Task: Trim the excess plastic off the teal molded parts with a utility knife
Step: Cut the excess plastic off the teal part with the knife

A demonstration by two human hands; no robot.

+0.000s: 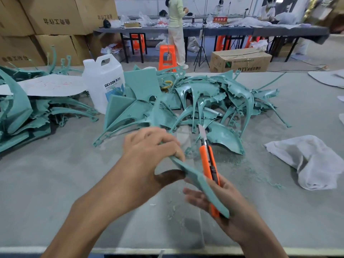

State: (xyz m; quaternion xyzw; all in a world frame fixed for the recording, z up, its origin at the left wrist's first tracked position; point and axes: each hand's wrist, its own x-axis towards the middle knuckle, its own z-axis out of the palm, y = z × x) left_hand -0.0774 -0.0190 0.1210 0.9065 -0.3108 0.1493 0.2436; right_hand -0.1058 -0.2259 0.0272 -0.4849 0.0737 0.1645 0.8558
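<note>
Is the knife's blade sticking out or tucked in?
Out: the silver blade pokes from the orange knife in the right hand; the left hand holds a part.

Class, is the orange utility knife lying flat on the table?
No, the right hand holds the utility knife up off the table.

Left hand (149, 155) grips teal part (196, 176); right hand (234, 211) holds knife (208, 161).

On the table (55, 192), a heap of parts (214, 97) lies at twelve o'clock, a second heap (28, 116) at nine, and a jug (101, 81) between them at eleven. A paper sheet (50, 85) rests on the second heap; a cloth (316, 161) lies at three. At six, the left hand (149, 151) holds a part (197, 177) across the knife (209, 161) in the right hand (219, 200). Boxes (55, 15) stand behind at ten.
</note>
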